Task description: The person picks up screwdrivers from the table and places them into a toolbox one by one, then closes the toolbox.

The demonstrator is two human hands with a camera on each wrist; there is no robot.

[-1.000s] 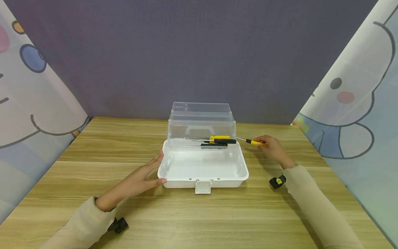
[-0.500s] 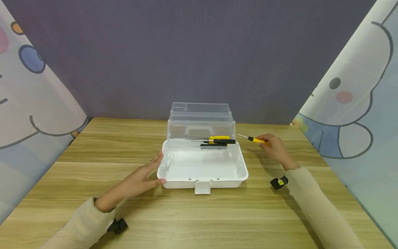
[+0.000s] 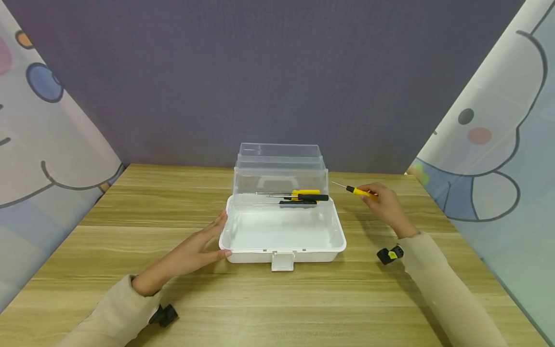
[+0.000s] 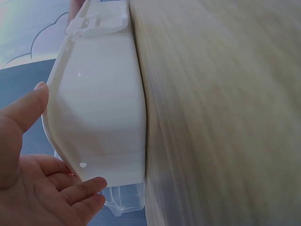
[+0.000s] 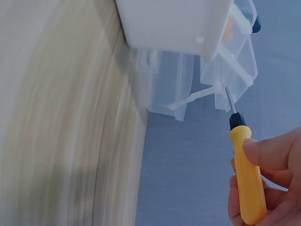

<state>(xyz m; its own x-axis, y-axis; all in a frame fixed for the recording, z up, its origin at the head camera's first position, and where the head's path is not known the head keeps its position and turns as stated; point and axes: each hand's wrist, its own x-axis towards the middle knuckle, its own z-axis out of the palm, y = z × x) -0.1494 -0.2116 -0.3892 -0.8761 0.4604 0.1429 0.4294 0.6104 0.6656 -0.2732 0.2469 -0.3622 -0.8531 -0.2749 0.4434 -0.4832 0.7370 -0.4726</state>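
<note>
Light wood-grain table, dark grey-purple backdrop behind, cartoon-printed sheets at both sides. Right of white box, above table, we see screwdriver: yellow handle, black collar, thin metal shaft pointing left. Right hand pinches its handle between thumb and fingers. Left hand, thumb and fingers spread, touches box's left side.

Screwdriver between right-hand fingers shows yellow handle, black collar. Box at left-hand fingers is white; table below fingers, tan, wood-grained; sleeves behind, beige.
</note>
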